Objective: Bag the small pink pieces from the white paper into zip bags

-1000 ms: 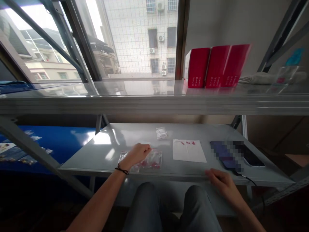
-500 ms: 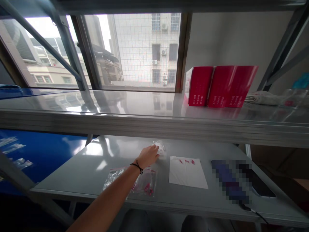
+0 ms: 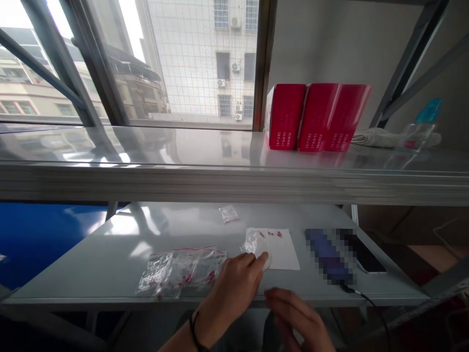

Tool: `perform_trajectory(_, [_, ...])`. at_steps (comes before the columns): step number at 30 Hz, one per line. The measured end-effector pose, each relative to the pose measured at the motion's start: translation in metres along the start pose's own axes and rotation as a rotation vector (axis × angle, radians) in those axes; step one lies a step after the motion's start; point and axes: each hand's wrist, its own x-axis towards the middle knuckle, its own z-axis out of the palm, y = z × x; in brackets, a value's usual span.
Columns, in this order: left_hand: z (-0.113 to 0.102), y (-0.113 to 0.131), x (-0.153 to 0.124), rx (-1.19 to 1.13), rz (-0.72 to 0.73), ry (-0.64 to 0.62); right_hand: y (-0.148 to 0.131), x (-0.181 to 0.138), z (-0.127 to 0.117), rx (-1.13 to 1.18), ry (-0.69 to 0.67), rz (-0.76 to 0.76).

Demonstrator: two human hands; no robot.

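My left hand (image 3: pixel 238 281), with a dark cord at the wrist, pinches a small clear plastic bag (image 3: pixel 251 240) over the left part of a white paper sheet (image 3: pixel 287 256). Several small pink-red pieces (image 3: pixel 270 233) lie along the sheet's upper edge. My right hand (image 3: pixel 298 315) hovers at the front edge of the table, somewhat blurred, fingers stretched out and nothing seen in them. To the left of my left hand are clear zip bags (image 3: pixel 176 266) with red edges, pink-red pieces in them. Another small clear bag (image 3: pixel 228 213) lies farther back.
Pixelated blue-purple item (image 3: pixel 330 256) and a dark phone (image 3: pixel 362 252) lie on the table's right, with a black cable (image 3: pixel 370 298) hanging off the front. A shelf (image 3: pixel 220 183) crosses above the table, bearing red boxes (image 3: pixel 318 117) and a clear bottle with a blue top (image 3: pixel 421 129).
My left hand has come back toward me and right from the rear of the table, now holding a small clear bag. My right hand has entered the view. The camera has shifted.
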Motion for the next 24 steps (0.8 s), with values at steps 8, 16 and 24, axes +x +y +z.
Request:
perform_trajectory(8, [-0.003, 0.016, -0.031, -0.15, -0.038, 0.126, -0.007, 0.039, 0.008, -0.297, -0.058, -0.23])
perform_trajectory(16, [-0.025, -0.012, -0.022, -0.588, 0.055, -0.183, -0.005, 0.028, -0.004, -0.466, -0.364, -0.08])
perform_trajectory(24, [-0.022, -0.019, -0.02, -0.8, 0.038, -0.271, -0.013, 0.05, -0.036, -0.261, -0.453, -0.104])
